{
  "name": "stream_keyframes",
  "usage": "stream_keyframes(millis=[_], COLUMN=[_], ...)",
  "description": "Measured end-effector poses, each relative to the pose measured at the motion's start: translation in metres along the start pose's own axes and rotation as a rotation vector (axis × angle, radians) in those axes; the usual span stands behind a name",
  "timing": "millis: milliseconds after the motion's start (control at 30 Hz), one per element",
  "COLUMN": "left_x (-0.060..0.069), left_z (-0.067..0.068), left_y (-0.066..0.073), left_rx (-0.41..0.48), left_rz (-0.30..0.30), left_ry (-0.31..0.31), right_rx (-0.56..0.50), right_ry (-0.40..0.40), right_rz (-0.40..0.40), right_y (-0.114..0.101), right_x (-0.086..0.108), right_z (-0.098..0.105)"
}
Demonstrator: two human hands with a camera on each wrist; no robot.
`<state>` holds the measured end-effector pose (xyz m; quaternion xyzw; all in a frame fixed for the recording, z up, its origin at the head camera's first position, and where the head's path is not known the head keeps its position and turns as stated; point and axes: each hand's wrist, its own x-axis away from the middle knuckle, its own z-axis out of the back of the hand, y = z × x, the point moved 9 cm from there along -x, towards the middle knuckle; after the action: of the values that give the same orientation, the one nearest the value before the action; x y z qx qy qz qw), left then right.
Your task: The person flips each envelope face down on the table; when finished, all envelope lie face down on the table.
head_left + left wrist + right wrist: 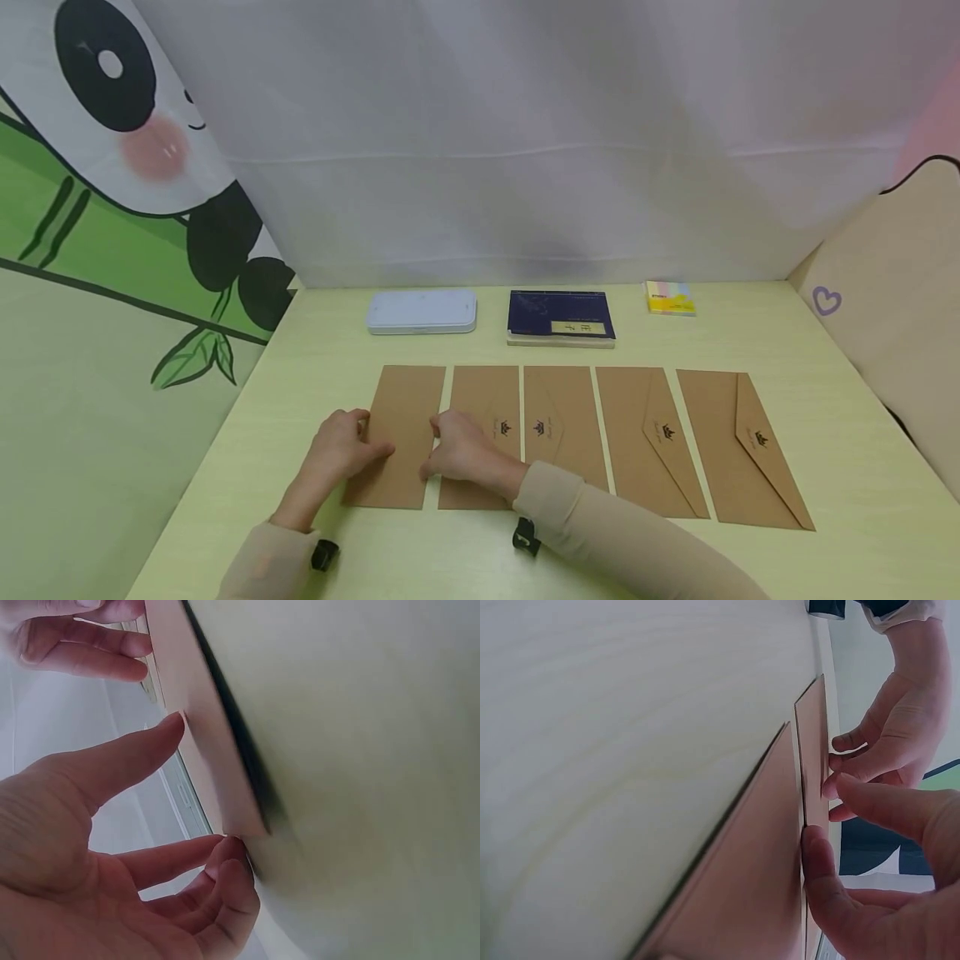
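A plain brown kraft envelope (401, 400) lies at the left end of a row of several envelopes. My left hand (341, 446) has its curled fingers at that envelope's left edge, its thumb on the face. In the left wrist view, the left hand's thumb (142, 754) lies on the envelope (202, 742), and its fingertips meet the edge. Over the second envelope (480, 392), my right hand (465, 450) holds the first envelope's right edge with thumb and fingers. The right wrist view shows a right fingertip (817, 851) at the gap between two envelopes.
Three more envelopes with crown prints, the third (573, 400), fourth (622, 400) and fifth (712, 417), continue rightward. Behind the row are a pale flat case (422, 312), a dark blue book (561, 308) and a small yellow pack (670, 297). A white cloth (525, 167) hangs at the back.
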<state>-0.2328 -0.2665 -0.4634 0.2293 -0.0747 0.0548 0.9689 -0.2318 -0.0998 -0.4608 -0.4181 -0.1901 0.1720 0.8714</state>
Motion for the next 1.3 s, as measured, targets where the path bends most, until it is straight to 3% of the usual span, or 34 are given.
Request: stream_keyframes(millis=[667, 800, 1033, 1300], left_x=[0.004, 0.007, 0.012, 0.016], left_z=[0.004, 0.004, 0.000, -0.003], left_y=[0.006, 0.016, 0.037, 0.053], left_rx=[-0.020, -0.020, 0.001, 0.030], left_rz=[-0.012, -0.036, -0.118, -0.181], left_ry=[-0.001, -0.002, -0.007, -0.004], right_rx=[0.043, 0.035, 0.224, 0.231], right_ry=[-0.028, -0.044, -0.006, 0.035], right_rz=[0.061, 0.072, 0.130, 0.123], right_y=[-0.001, -0.002, 0.001, 0.016], right_x=[0.004, 0.009, 0.017, 0.029], right_z=[0.002, 0.005, 0.018, 0.040])
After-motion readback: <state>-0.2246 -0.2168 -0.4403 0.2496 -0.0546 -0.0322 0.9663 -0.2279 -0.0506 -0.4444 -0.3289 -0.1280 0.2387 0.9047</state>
